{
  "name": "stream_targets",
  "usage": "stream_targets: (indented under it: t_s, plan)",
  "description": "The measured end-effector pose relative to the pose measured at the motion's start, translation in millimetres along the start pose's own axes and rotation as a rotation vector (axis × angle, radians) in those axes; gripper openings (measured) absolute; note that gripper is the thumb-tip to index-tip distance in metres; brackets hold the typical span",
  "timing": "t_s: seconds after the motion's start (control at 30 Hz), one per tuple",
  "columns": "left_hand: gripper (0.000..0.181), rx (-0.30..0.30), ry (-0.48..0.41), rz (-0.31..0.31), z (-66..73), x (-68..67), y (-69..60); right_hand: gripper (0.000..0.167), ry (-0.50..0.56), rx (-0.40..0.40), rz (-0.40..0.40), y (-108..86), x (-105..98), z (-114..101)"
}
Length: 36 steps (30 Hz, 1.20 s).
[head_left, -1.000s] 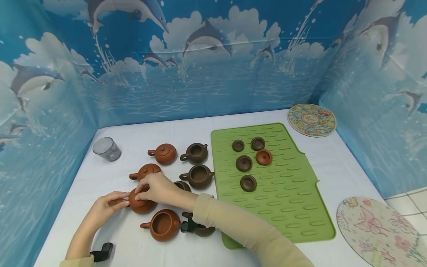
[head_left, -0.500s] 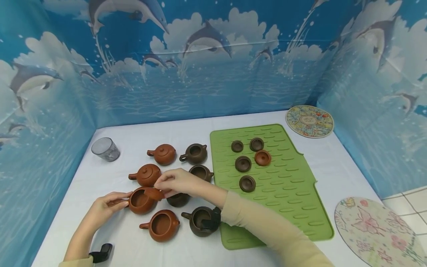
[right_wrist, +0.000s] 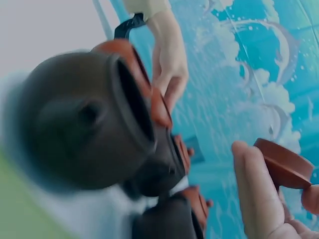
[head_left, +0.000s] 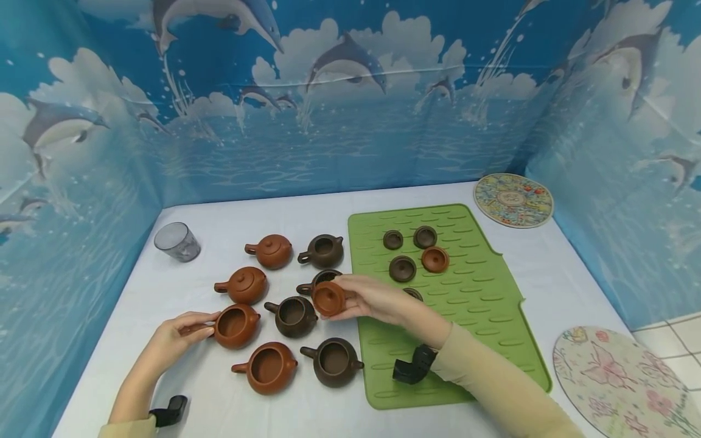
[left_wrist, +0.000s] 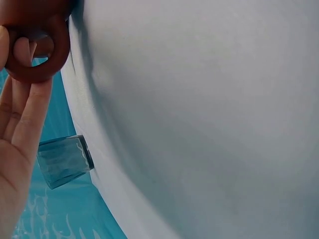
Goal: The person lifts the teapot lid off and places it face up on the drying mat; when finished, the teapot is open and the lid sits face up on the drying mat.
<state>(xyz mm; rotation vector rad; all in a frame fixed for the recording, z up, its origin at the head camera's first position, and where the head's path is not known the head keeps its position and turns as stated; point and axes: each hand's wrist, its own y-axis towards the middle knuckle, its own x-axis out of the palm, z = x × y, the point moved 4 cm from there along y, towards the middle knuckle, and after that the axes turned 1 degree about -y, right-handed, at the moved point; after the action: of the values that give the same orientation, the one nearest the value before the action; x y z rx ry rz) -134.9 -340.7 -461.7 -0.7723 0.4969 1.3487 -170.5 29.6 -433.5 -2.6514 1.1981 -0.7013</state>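
My left hand (head_left: 177,340) pinches the handle of a lidless red-brown clay teapot (head_left: 249,333); in the left wrist view the fingers are at its loop handle (left_wrist: 59,55). Between thumb and fingers, my right hand (head_left: 378,299) holds a red-brown teapot lid (head_left: 328,298), raised and tilted beside the mat's left edge. This lid (right_wrist: 286,164) also shows in the right wrist view. Just left of it stands an open dark brown teapot (head_left: 296,317). Another dark teapot (head_left: 305,288) is partly hidden behind the lid and hand.
Two lidded red teapots (head_left: 274,252) stand farther back; open ones (head_left: 282,380) stand in front. Several loose lids (head_left: 402,268) lie on the green mat (head_left: 482,328), one partly covered by my right hand. A glass (head_left: 177,242) and round patterned mats (head_left: 513,201) are near the edges.
My right hand has lifted the lid off the red-brown teapot and carried it right, towards the green mat. My left hand has stayed at that teapot's handle.
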Motion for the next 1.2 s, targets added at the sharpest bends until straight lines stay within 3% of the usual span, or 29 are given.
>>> stream_targets:
  t_s: [0.2, 0.47, 0.6, 0.77, 1.0, 1.2]
  plan:
    - [0.035, -0.002, -0.02, 0.001, -0.4, 0.2, -1.5, 0.059, -0.065, -0.045, 0.114, -36.4, -37, 7]
    - [0.035, -0.005, -0.007, 0.002, -0.1, 1.5, -0.9, 0.059, -0.232, -0.073, 0.382, -96.2, -97, 2]
    - [0.035, -0.005, 0.002, 0.008, -1.4, 0.6, -0.8, 0.065, -0.353, -0.059, 0.51, -117.6, -125, 3]
    - [0.035, -0.002, 0.003, 0.009, -1.1, 0.3, -1.6, 0.067, -0.582, 0.011, 0.634, -131.8, -148, 9]
    - [0.034, -0.006, 0.013, 0.013, -1.1, 0.8, -1.8, 0.058, -0.839, 0.043, 0.659, -137.4, -157, 17]
    - [0.034, -0.012, -0.003, 0.008, -1.2, 1.1, -2.3, 0.05, -0.903, 0.043, 0.641, -137.8, -157, 20]
